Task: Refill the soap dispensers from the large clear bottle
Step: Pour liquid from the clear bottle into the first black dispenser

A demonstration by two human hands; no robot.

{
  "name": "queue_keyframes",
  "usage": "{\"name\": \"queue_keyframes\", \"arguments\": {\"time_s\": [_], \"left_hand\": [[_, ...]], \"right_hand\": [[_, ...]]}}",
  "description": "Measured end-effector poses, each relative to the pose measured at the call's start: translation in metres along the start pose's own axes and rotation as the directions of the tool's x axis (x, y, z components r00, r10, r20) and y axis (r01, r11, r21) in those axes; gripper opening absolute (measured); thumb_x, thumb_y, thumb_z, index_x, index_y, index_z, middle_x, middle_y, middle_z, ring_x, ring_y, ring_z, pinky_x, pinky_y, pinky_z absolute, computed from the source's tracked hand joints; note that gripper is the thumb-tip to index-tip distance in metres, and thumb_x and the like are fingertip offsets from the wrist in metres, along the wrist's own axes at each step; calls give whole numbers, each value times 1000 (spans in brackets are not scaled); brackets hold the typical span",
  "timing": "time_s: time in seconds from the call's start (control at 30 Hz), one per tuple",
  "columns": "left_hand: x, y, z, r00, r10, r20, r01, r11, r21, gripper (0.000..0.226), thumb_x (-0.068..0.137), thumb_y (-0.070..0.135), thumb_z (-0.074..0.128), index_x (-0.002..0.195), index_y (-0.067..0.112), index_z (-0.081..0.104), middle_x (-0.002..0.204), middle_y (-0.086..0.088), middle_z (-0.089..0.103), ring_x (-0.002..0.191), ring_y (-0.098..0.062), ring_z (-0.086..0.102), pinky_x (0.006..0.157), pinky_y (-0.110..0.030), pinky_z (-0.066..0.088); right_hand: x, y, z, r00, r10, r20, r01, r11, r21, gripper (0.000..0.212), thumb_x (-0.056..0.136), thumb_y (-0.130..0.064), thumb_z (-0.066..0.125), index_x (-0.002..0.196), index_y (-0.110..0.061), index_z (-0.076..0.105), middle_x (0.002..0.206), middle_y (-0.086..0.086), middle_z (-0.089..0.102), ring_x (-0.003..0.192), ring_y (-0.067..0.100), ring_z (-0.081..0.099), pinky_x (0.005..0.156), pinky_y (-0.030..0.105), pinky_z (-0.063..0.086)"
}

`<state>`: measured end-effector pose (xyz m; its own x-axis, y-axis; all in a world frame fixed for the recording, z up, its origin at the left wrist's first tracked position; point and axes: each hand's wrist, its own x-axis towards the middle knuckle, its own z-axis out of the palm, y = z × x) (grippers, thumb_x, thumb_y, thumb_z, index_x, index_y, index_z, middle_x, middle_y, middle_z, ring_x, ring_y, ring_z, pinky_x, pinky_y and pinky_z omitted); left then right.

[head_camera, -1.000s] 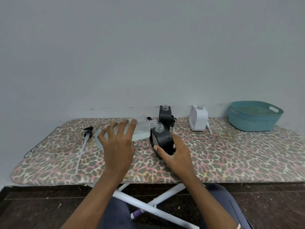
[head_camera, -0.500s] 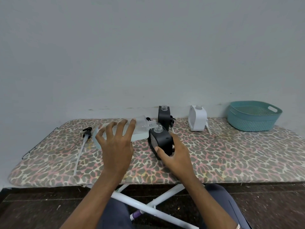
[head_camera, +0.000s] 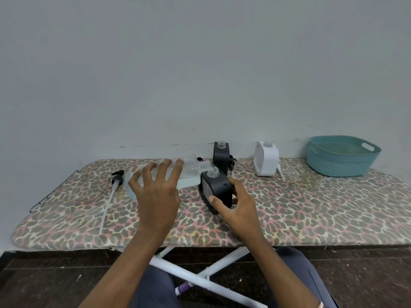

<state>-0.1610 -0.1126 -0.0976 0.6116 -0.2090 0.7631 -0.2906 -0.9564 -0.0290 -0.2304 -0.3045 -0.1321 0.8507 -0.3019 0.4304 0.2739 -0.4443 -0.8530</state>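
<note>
Not much to go on clothing-wise. Both forearms are bare right down to the hands, left hand [head_camera: 155, 192] and right hand [head_camera: 239, 210], with no sleeves showing anywhere in view. Dark navy trousers [head_camera: 155, 287] cover both legs, and there's a bit of a metal-looking wristband [head_camera: 319, 304] on the right wrist, cut off at the bottom edge.

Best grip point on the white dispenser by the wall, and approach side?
Take the white dispenser across its flat front and back faces, mid-body, coming from the front. It stands upright, apart from its neighbours, and its open neck is best left clear for pouring.
</note>
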Motion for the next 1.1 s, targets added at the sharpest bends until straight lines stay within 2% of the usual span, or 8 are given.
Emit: {"name": "queue_keyframes", "arguments": {"time_s": [0.07,0.37,0.5,0.63,0.87,1.0,1.1], "left_hand": [[0,0,0,1000,-2,-5,2,1000,-4,82,71,-3,75,145,27,58,138,-2,63,126,-35,53,99,-59,35],[0,1,0,1000,-7,-2,7,1000,-15,83,70,-3,77,145,27,59,138,-1,63,127,-35,52,100,-59,33],[-1,2,-1,1000,-8,0,8,1000,-14,83,70,-3,76,145,27,58,137,-2,63,127,-36,53,100,-59,33],[-1,2,-2,1000,-7,-2,7,1000,-16,83,70,-3,75,145,27,58,138,-2,63,127,-36,53,101,-59,33],[-1,3,-2,1000,-11,1,11,1000,-13,83,70,-3,75,145,27,58,137,-2,63,127,-35,52,100,-59,34],[-1,2,-2,1000,-12,2,12,1000,-12,83,70,-2,76,145,28,57,138,-1,63,127,-35,52,100,-59,34],[-1,2,-2,1000,-13,2,13,1000,-9,83,70,-2,76,145,28,57,137,-1,63,127,-35,52,100,-59,34]], "right_hand": [[-1,-2,-1,1000,-6,0,6,1000,2,48,93,-26,81,115,-55,49,102,-53,61,104,-24,59,85,1,45],[-2,-6,-2,1000,-4,-18,5,1000,30,46,92,-30,82,116,-56,53,105,-49,63,107,-21,60,86,4,47],[-3,-7,-2,1000,2,-31,-1,999,36,44,92,-32,81,117,-56,54,107,-45,65,109,-16,62,87,10,49],[-4,-9,-2,1000,11,-24,-10,999,37,46,92,-32,81,118,-56,53,105,-50,63,108,-21,59,85,3,46],[-4,-8,-2,1000,15,-20,-14,999,44,42,92,-31,81,122,-46,56,106,-49,64,108,-20,60,85,2,46],[-4,-6,-2,1000,17,-15,-17,998,57,42,92,-32,81,126,-43,58,107,-46,65,109,-18,61,86,6,49],[-4,-7,-2,1000,21,-15,-21,998,55,41,92,-31,81,123,-46,58,107,-46,65,109,-18,61,87,7,47]]}}
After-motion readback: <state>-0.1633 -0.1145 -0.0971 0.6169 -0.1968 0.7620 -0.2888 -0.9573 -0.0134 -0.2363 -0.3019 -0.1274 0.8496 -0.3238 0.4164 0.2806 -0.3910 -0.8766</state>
